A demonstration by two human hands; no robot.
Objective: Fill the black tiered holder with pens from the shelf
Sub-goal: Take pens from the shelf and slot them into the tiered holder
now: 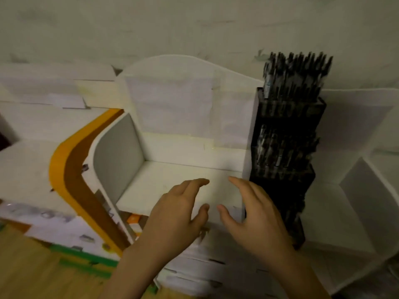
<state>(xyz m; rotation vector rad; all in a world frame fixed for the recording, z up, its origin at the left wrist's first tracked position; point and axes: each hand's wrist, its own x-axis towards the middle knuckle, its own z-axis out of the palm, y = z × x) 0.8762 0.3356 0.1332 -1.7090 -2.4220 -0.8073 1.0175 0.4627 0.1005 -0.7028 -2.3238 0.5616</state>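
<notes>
The black tiered holder [287, 175] stands at the right of a white shelf compartment [179, 182]. Several dark pens [295, 74] stick up from its top tier, and more pens [280, 152] fill the middle tier. Its lowest tiers are dark and blurred, so their contents are unclear. My left hand [177, 216] hovers over the compartment's front edge with fingers relaxed and holds nothing. My right hand [257, 214] is beside it, fingers spread, just left of the holder and holding nothing. No loose pens show on the shelf floor.
A white desk organiser with a curved back panel [183, 67] leans against the pale wall. Small white drawers [200, 268] sit below the compartment. An orange and brown curved box [73, 169] lies at the left. More white compartments [362, 190] are at the right, wooden floor [28, 270] bottom left.
</notes>
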